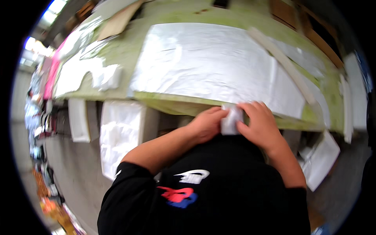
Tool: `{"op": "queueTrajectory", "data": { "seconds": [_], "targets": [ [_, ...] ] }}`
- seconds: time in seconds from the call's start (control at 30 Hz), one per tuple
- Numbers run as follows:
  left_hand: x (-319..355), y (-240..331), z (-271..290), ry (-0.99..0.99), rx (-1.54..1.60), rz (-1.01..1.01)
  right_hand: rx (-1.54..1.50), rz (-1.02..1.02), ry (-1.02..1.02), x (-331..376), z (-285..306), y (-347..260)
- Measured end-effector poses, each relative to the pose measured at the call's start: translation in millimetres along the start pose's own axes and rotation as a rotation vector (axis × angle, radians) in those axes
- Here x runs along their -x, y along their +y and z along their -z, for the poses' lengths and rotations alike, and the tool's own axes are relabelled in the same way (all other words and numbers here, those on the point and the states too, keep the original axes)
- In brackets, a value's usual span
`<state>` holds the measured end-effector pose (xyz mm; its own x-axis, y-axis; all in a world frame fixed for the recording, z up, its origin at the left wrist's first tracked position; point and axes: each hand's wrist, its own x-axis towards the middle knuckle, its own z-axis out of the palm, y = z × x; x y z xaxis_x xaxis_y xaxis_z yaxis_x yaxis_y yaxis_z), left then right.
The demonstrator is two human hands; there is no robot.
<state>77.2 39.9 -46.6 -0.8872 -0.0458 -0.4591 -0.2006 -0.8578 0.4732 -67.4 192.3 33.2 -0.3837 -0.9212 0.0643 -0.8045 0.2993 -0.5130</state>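
Note:
Between my two hands, at the table's front edge close to my body, is a small white folded bundle [232, 122] that looks like thin plastic or soft sheet; blur hides its exact kind. My left hand [207, 123] closes on its left side, thumb and fingers curled. On the other side my right hand [259, 122] grips it, thumb below and fingers over the top. Just beyond my hands a large shiny white sheet [199, 58] lies spread on the green-covered table [131, 47]. A long pale strip [286, 62] lies slantwise over its right part.
Left on the table sit a small white stack [109, 77] and clear film [78, 47]. Below the front edge stands a white box [150, 121] filled with white pieces. Another white container [323, 158] tilts at the lower right. Brown cardboard [284, 13] lies at the far right.

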Motion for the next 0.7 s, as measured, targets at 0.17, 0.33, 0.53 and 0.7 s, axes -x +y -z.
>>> {"op": "queueTrajectory", "data": {
  "seconds": [0.17, 0.33, 0.53, 0.7],
  "targets": [
    [35, 6, -12, 0.186, -0.08, -0.132, -0.412, -0.031, 0.185, 21, -9, -16],
    [112, 113, 27, 0.693, -0.787, -0.548, -0.545, -0.044, 0.188, 30, -22, -4],
    [170, 265, 145, 1.047, -0.992, -0.681, -0.604, 0.03, 0.125, 21, -32, -3],
    [209, 348, 201, 1.285, -1.36, -0.435, -0.631, -0.005, 0.059, 19, -35, -2]
  ]
}}
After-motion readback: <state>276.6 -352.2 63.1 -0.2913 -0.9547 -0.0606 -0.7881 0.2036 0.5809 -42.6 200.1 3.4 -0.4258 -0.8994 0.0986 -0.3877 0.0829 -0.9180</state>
